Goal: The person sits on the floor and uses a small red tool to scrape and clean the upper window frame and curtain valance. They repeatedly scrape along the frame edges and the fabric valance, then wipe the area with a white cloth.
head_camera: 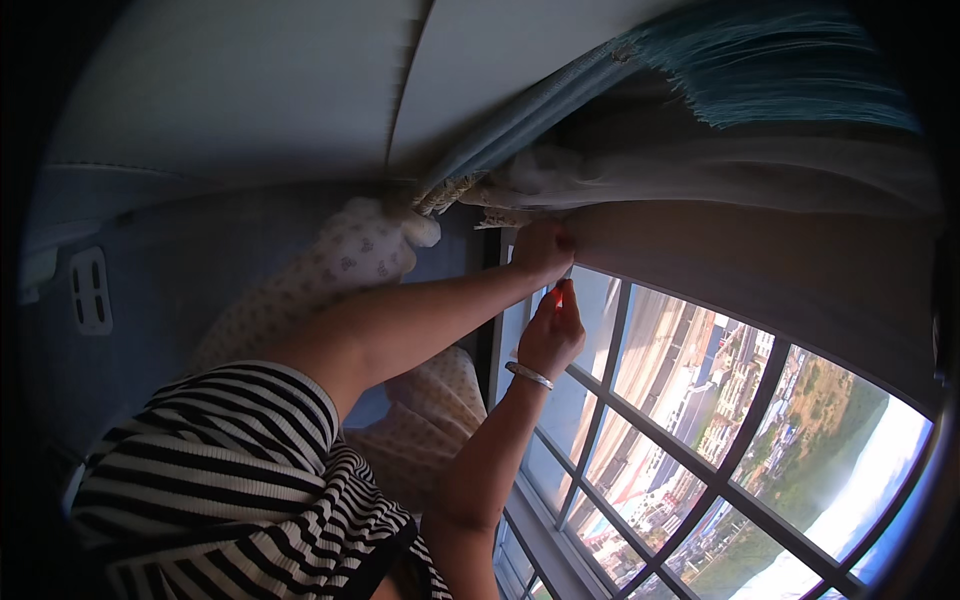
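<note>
My left hand [544, 251] reaches to the edge of a grey-brown fabric panel [750, 262] hanging across part of the window [660, 450]. Its fingers are bent in against the fabric's corner, which is dim. Close by, my right hand [553, 330] has thumb and fingertips pinched together at the same edge, with a bright red spot between them. Whether that is a small object or light through the fingers is unclear. A silvery bangle [529, 375] circles the right wrist.
A blue curtain [540, 105] with long fringe [795, 71] and a pale sheer curtain [720, 176] hang beside the panel. Patterned fabric [300, 307] is bunched left of my arms. Dark window bars [720, 480] cross the glass, with buildings and hills outside. A white slotted plate [91, 291] is at far left.
</note>
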{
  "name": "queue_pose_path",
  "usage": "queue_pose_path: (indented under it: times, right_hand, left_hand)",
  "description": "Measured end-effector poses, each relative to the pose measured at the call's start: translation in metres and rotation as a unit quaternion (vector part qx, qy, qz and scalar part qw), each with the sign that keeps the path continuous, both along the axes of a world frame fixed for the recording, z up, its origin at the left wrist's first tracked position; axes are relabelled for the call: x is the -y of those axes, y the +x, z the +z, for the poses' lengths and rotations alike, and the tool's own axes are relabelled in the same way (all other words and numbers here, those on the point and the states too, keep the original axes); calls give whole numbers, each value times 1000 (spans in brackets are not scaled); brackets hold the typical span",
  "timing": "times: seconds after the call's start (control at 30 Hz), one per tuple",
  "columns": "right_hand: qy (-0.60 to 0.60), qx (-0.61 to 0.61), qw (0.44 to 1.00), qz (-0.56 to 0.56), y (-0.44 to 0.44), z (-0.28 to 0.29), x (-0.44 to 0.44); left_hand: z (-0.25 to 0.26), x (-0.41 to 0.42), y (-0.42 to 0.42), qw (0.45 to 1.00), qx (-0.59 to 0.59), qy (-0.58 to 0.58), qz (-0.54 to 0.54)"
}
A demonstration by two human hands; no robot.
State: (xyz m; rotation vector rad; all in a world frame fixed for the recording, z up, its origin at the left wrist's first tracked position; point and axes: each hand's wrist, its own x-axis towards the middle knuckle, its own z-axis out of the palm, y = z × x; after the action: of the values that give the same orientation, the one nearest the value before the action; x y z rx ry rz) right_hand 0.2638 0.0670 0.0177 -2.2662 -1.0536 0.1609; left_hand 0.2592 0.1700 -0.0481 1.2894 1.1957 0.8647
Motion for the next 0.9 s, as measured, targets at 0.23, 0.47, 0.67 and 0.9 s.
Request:
queue_pose_path:
  times: [0.23, 0.47, 0.67, 0.9]
  right_hand:
    - [62, 13, 998, -4, -6, 15, 7]
    - [36, 22, 999, 9, 1, 1, 1]
    - [39, 20, 999, -3, -3, 20, 4]
    - [45, 36, 998, -3, -4, 22, 3]
  left_hand:
    - [28, 6, -2, 996, 87, -29, -10]
    - [12, 0, 0, 1000, 19, -11, 3]
    - [32, 5, -1, 996, 80, -28, -2]
    - [36, -2, -4, 997, 71, -31, -15]
